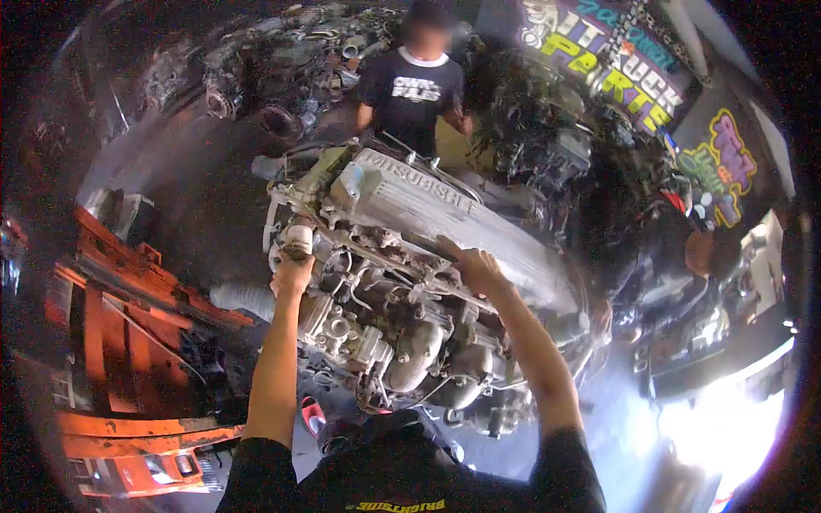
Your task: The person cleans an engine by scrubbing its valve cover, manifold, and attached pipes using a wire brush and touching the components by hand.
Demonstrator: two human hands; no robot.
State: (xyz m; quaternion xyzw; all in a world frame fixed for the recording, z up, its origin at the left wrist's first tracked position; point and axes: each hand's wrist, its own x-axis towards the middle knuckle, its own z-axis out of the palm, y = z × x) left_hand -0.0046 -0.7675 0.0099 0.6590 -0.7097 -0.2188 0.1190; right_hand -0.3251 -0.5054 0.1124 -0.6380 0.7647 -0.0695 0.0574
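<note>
A large grimy engine (419, 342) fills the middle of the view. Its ribbed metal valve cover (428, 197) carries raised "MITSUBISHI" lettering. My left hand (293, 272) is at the engine's left end, its fingers curled against a part just below a pale cylindrical fitting (298, 238); the exact part under the fingers is hidden. Along the valve cover's lower edge lies my right hand (481, 270), index finger stretched out to the left and the other fingers partly hidden. Pipes, hoses and rounded castings crowd the engine's near side, between my forearms.
Across the engine stands a person in a dark printed T-shirt (415, 90). Piled engines and parts (282, 77) line the back. Orange metal framework (128, 333) is at left, with an orange vehicle (162, 470) below it. A painted sign (611, 64) hangs at upper right.
</note>
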